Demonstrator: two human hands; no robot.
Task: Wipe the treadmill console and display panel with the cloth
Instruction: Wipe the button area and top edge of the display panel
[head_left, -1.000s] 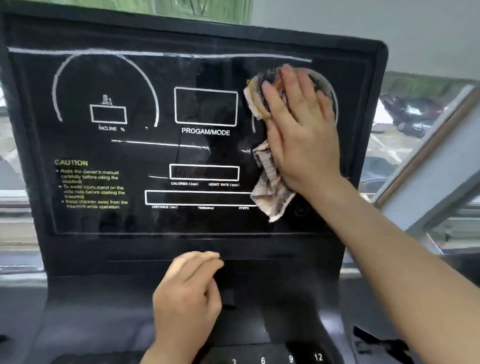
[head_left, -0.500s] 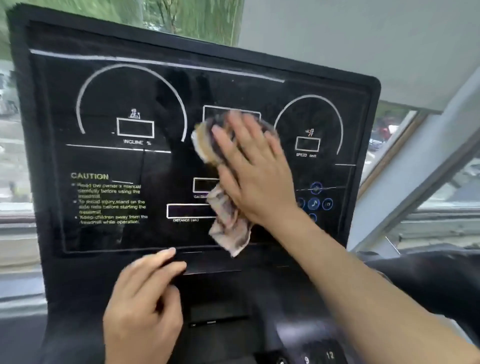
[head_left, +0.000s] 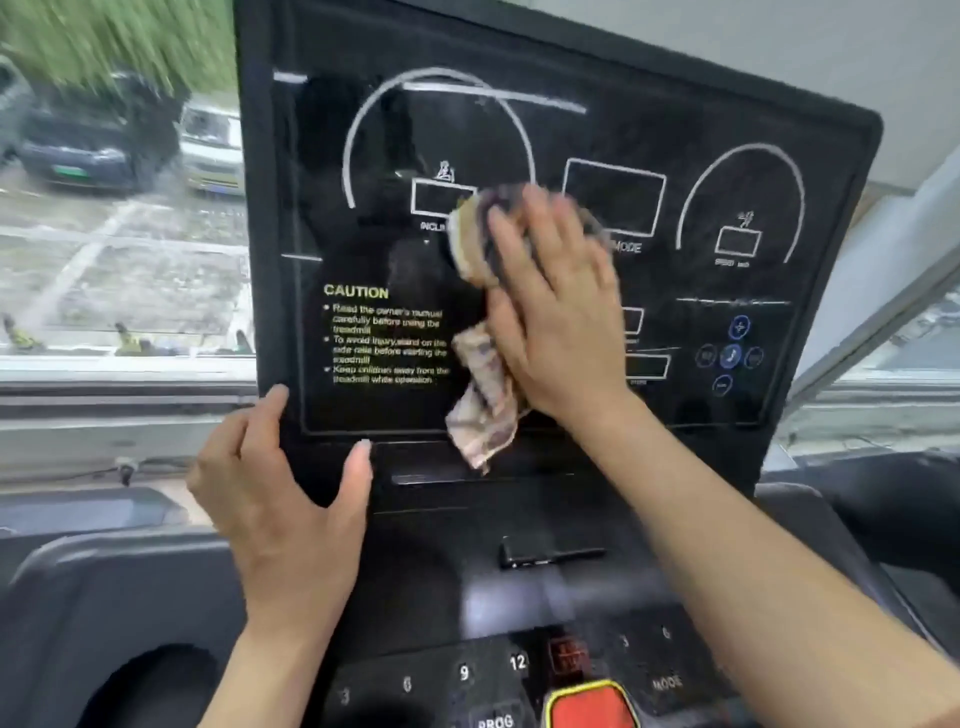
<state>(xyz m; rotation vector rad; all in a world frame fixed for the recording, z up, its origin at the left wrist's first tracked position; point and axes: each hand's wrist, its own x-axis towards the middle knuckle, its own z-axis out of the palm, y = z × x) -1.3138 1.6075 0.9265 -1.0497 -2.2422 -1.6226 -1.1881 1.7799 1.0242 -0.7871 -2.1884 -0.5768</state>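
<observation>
Our right hand (head_left: 561, 322) presses cloth (head_left: 483, 400) flat on panel (head_left: 395, 130); left hand (head_left: 275, 493), fingers spread, rests on its lower-left corner.

The display panel (head_left: 322, 182) is black with white outlines and yellow caution text (head_left: 387, 338). The cloth (head_left: 483, 395) is mottled beige-brown, and the button (head_left: 589, 709) is red.

Soft window daylight, motion blur, glare on the glossy display panel (head_left: 675, 156)

Panel (head_left: 623, 130) lettering partly behind cloth (head_left: 485, 395).
</observation>
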